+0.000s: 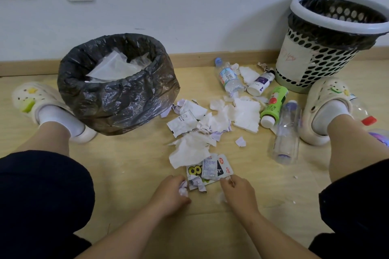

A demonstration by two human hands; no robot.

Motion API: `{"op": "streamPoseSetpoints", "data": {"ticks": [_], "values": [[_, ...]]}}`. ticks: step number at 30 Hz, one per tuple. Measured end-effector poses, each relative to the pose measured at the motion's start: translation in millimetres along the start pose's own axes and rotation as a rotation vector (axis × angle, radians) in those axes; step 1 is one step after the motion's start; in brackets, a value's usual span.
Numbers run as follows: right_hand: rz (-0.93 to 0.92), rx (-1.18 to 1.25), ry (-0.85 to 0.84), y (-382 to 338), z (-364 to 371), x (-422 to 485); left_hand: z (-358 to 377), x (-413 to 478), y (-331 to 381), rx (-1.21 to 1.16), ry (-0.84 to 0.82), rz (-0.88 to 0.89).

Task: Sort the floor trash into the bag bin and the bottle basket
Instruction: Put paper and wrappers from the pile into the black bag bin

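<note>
Both hands hover low over the wooden floor (130, 164) at the near edge of the litter. The left hand (171, 192) has its fingers curled round a wad of crumpled white and purple paper scraps (183, 187). The right hand (239, 192) is curled too, its fingertips pinching a small white scrap (228, 178). Between the hands, touching both, lie flat snack wrappers (210, 170), with a torn tissue (190, 150) just beyond. The black-lined bag bin (126, 103) stands well ahead on the left. The perforated bottle basket (311, 63) stands far right by the wall, with a green bottle (273, 104) and a clear bottle (286, 134) lying near it
</note>
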State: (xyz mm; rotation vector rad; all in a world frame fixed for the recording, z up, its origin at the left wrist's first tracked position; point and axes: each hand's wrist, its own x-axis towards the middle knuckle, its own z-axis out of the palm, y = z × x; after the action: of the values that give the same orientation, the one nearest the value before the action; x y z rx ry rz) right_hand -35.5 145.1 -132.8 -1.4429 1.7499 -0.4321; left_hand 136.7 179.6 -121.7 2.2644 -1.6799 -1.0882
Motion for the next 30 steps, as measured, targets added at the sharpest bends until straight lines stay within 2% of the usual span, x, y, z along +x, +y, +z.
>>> {"op": "streamPoseSetpoints", "data": {"ticks": [5, 9, 12, 15, 18, 22, 25, 30], "values": [[-0.022, -0.098, -0.002, 0.5, -4.4, -2.3, 2.4, 5.5, 13.4, -0.232, 0.133, 0.036], [0.010, 0.033, -0.040, 2.9, -3.8, -3.8, -4.6, 13.4, 21.6, -0.466, 0.193, -0.103], [-0.073, -0.042, -0.079, -7.9, -0.7, -5.8, -13.2, 20.6, 18.0, -0.711, 0.209, -0.217], [-0.178, -0.132, -0.193, -24.6, 10.2, -4.5, -16.5, 18.7, 9.2, -0.555, 0.230, -0.265], [-0.262, -0.356, -0.338, -27.9, 24.4, -4.9, -14.0, 10.0, 1.5, -0.354, 0.260, -0.259], [-0.326, -0.511, -0.294, -18.3, 29.6, -10.9, -8.8, 7.2, -7.6, -0.233, 0.234, -0.221], [-0.332, -0.449, -0.248, -18.4, 29.1, -10.7, -6.5, 8.1, -3.7, -0.214, 0.227, -0.197], [-0.206, -0.138, -0.144, -18.8, 17.0, -0.9, -9.7, 11.8, 18.0, -0.303, 0.255, -0.179]]}}
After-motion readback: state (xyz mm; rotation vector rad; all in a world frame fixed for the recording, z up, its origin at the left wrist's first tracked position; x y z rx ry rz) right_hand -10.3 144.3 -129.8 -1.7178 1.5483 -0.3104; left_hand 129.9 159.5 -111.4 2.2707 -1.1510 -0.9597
